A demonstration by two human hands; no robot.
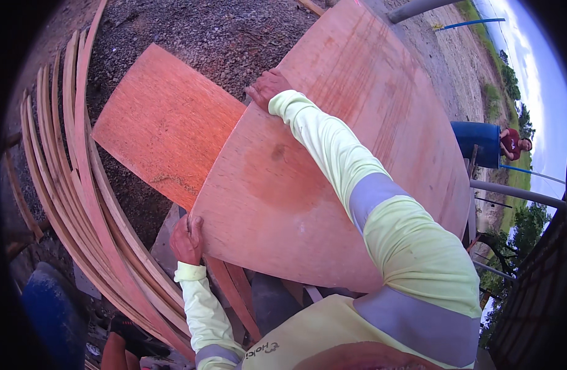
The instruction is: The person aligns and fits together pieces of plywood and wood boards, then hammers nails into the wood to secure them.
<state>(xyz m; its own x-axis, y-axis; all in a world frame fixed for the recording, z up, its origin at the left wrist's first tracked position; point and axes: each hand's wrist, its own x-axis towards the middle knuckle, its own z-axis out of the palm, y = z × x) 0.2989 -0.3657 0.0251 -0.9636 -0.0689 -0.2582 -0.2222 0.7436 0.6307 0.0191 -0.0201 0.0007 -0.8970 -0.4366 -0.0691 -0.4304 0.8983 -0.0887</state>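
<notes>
- Okay, right hand (268, 88) clamped on edge of board (289, 179), arm (333, 145) stretched over it
- Left hand (187, 239) clamped on board's near corner, forearm (204, 302) beside it

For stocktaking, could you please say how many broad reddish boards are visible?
2: the large board in the middle, and the smaller board at its left; others may be hidden beneath.

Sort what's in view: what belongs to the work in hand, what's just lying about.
In the work:
large plywood sheet, left hand and right hand on its edge
probably the smaller panel, partly hidden by it

Apparently lying about, untouched:
wooden strips
blue barrel
</notes>
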